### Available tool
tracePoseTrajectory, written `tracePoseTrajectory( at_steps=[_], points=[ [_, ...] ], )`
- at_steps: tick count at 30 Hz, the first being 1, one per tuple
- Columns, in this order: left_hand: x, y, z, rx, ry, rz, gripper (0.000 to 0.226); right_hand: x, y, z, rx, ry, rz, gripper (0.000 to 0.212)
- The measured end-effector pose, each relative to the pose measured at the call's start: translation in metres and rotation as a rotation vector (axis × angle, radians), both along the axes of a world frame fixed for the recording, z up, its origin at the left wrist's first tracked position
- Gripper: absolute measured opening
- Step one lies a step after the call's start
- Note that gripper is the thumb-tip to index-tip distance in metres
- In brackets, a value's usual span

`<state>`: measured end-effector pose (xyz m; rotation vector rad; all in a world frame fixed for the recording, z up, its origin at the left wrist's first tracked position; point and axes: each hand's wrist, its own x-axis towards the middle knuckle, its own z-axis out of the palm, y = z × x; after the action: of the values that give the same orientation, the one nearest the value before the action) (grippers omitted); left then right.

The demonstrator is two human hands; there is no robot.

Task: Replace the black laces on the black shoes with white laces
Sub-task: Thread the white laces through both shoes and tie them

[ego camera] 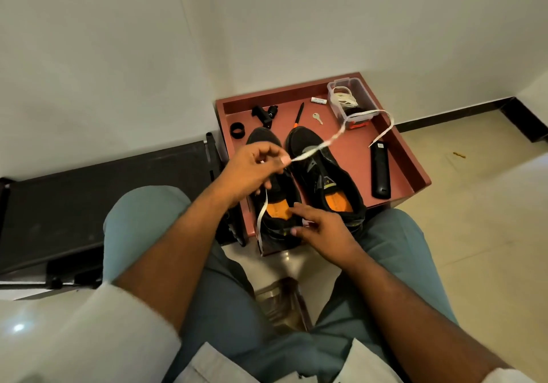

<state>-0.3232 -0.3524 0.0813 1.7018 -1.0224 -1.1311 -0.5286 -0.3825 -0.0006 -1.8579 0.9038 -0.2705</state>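
Lying on the red tabletop (350, 148) around two black shoes (323, 172): a remote (380, 172), key (317, 118), pen (299, 115) and clear box (351, 98) of laces. The left hand (255, 169), raised over the left shoe, pinches a white lace (332, 138) between curled fingers (274, 157). The right hand (320, 228) rests, fingers loosely extended, on that shoe's heel.

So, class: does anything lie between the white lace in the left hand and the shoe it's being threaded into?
Nothing visible does. The left hand pinches the white lace right above the left shoe; the right hand rests at its heel.
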Motion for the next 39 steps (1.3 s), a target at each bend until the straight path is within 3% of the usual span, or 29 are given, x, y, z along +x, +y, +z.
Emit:
tracePoseTrajectory(
  at_steps=[4, 6, 8, 10, 13, 15, 17, 18, 20, 21, 23, 24, 26, 29, 35, 39],
  points=[
    [-0.010, 0.038, 0.000, -0.058, 0.004, -0.111, 0.019, 0.008, -0.011, 0.026, -0.302, -0.168, -0.253, 0.055],
    [-0.010, 0.047, 0.000, -0.098, 0.051, -0.099, 0.021, 0.020, -0.015, 0.038, -0.354, -0.113, -0.137, 0.069],
    [-0.008, 0.051, 0.005, -0.184, 0.132, -0.013, 0.021, 0.035, -0.016, 0.044, -0.303, -0.051, 0.058, 0.045],
    [-0.001, 0.052, 0.007, -0.268, 0.227, 0.155, 0.018, 0.042, -0.011, 0.049, -0.100, -0.054, 0.192, 0.008],
    [0.017, 0.050, -0.003, -0.325, 0.388, 0.528, 0.015, 0.028, -0.006, 0.050, 0.086, -0.030, 0.198, 0.022],
    [0.035, 0.047, -0.014, -0.361, 0.460, 0.829, 0.013, 0.008, -0.013, 0.045, -0.001, 0.000, 0.118, 0.020],
    [0.050, 0.048, -0.029, -0.367, 0.349, 1.078, 0.018, -0.012, -0.023, 0.045, -0.086, 0.021, 0.005, 0.021],
    [0.052, 0.049, -0.034, -0.326, 0.172, 1.112, 0.023, -0.017, -0.026, 0.048, -0.106, 0.009, -0.056, 0.022],
    [0.039, 0.048, -0.030, -0.270, -0.097, 0.848, 0.033, -0.015, -0.027, 0.053, -0.134, -0.038, -0.111, 0.022],
    [0.024, 0.046, -0.024, -0.244, -0.072, 0.606, 0.038, -0.009, -0.025, 0.057, -0.153, -0.060, -0.095, 0.021],
    [-0.012, 0.044, -0.017, -0.140, 0.154, 0.125, 0.050, 0.005, -0.022, 0.064, -0.173, -0.110, -0.044, 0.019],
    [-0.024, 0.044, -0.017, -0.077, 0.234, -0.026, 0.052, 0.012, -0.020, 0.066, -0.173, -0.130, -0.030, 0.018],
    [-0.029, 0.042, -0.020, 0.005, 0.249, -0.092, 0.033, 0.020, -0.022, 0.069, -0.185, -0.136, -0.017, 0.015],
    [-0.003, 0.041, -0.017, -0.003, 0.166, 0.120, 0.007, 0.015, -0.034, 0.067, -0.230, 0.016, 0.048, 0.014],
    [0.064, 0.028, -0.031, -0.179, 0.139, 0.911, 0.012, -0.018, -0.059, 0.060, -0.165, 0.300, 0.054, 0.021],
    [0.090, 0.003, -0.034, -0.174, 0.009, 0.991, 0.018, -0.013, -0.073, 0.062, -0.097, 0.493, 0.126, 0.021]
  ],
)
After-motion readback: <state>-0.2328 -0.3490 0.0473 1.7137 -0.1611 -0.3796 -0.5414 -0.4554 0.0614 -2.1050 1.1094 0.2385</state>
